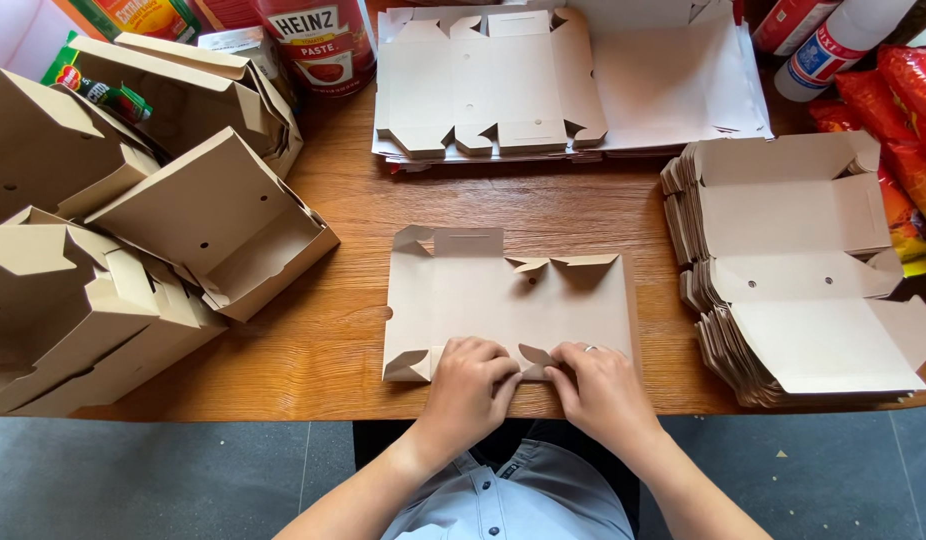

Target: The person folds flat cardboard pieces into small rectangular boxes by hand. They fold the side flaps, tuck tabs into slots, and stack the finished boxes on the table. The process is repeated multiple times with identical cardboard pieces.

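Left hand (470, 375): pinched the near edge flap of the flat brown box blank (508, 300).
Right hand (600, 385): fingers closed on the same flap.
Blank: lay mid-worktop (333, 180), partly folded.
Red can (318, 40): far edge.
Folded boxes (133, 230): left.
Blank stacks (798, 260): right.

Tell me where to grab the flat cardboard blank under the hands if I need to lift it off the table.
Judging by its pose, take the cardboard blank at its far edge, where the raised flaps stand clear of the wooden table. Come from the far side; the left hand and right hand cover the near edge.
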